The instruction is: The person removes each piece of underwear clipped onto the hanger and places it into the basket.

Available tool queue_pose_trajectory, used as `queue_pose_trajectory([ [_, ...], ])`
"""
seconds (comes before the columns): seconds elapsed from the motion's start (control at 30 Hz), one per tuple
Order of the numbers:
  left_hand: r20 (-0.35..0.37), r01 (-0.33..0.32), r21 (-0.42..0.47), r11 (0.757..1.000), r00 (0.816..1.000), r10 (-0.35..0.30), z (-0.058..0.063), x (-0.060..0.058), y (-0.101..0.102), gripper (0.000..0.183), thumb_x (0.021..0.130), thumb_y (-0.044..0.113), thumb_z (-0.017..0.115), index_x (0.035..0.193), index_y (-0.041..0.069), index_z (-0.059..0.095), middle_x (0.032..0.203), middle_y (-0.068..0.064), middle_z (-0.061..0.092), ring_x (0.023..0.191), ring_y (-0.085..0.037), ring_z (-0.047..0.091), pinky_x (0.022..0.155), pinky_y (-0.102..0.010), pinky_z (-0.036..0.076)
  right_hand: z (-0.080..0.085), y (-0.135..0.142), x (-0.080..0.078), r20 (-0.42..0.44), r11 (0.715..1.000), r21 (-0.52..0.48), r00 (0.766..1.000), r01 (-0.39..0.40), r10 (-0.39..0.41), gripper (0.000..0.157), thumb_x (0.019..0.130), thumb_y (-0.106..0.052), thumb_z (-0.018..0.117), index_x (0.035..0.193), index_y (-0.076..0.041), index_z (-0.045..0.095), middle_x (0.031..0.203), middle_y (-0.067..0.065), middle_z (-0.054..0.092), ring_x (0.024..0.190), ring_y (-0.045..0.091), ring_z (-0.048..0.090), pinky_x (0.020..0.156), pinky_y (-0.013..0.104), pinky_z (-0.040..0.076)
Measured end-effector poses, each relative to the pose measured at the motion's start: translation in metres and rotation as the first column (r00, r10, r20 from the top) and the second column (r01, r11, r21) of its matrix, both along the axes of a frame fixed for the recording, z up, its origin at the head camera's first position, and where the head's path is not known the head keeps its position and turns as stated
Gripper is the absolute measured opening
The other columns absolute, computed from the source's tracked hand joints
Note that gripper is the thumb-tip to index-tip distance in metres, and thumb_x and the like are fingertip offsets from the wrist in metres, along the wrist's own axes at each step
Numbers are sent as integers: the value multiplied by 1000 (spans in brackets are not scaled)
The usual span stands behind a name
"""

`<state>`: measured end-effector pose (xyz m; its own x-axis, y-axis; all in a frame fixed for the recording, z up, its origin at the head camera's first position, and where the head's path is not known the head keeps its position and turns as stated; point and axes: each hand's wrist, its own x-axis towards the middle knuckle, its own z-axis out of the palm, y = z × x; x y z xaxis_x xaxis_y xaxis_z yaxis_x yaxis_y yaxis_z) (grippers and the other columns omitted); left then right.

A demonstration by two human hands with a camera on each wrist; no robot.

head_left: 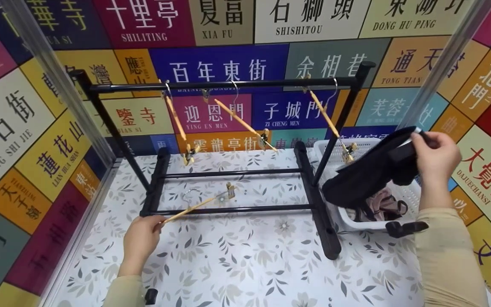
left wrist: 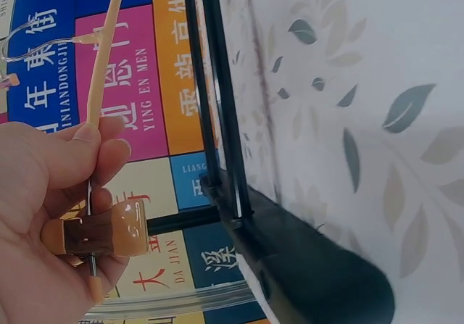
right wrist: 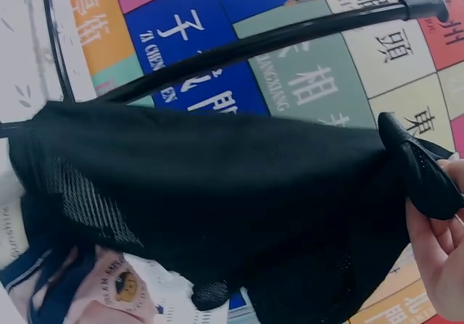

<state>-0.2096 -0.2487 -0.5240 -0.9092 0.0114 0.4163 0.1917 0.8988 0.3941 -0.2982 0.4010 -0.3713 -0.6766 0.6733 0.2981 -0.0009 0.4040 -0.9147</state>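
In the head view my left hand [head_left: 141, 238] grips one end of a wooden clip hanger [head_left: 190, 209], low in front of the rack. Its wire hook [head_left: 192, 194] points away from me, and a metal clip [head_left: 228, 192] shows at the far end. The left wrist view shows the near clip [left wrist: 98, 230] among the fingers. On the right, my right hand [head_left: 437, 155] pinches the edge of a black cloth garment [head_left: 369, 170], which hangs slanting down to the left over a white basket [head_left: 375, 226]. In the right wrist view, the garment has a mesh patch.
A black metal rack [head_left: 254, 84] stands on the leaf-patterned tabletop [head_left: 228, 260]. Three wooden clip hangers, one being a middle hanger [head_left: 237, 115], hang from its bar. Pinkish clothing [head_left: 386, 204] lies in the basket. Printed sign panels [head_left: 211, 66] wall the back and sides.
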Motion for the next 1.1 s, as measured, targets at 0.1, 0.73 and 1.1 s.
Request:
queue_pose_trajectory([
  [0.1, 1, -3, 14, 1000, 1000, 3, 5, -1, -2, 18, 83, -3, 71, 96, 9, 77, 85, -8, 72, 77, -33, 62, 65, -51, 50, 3, 6, 0, -52, 999, -31, 998, 43, -45, 10, 84, -32, 77, 86, -27, 68, 77, -20, 57, 76, -2, 52, 73, 17, 39],
  [0.73, -44, -51, -12, 999, 998, 50, 26, 0, -25, 16, 85, -1, 70, 98, 7, 76, 89, -10, 73, 80, -36, 62, 67, -53, 49, -18, 18, -12, -88, 991, -48, 988, 125, -128, 12, 85, -29, 76, 82, -28, 64, 78, -19, 55, 75, -4, 50, 76, 17, 38],
  [1.1, -38, -98, -4, 995, 995, 97, 53, -9, -42, 17, 86, 1, 69, 99, 9, 76, 84, -11, 72, 78, -39, 62, 62, -55, 48, -66, 12, -12, 255, 976, 214, 967, -32, -24, 44, 90, -44, 65, 114, -6, 66, 91, -8, 58, 87, 9, 50, 81, 29, 38],
])
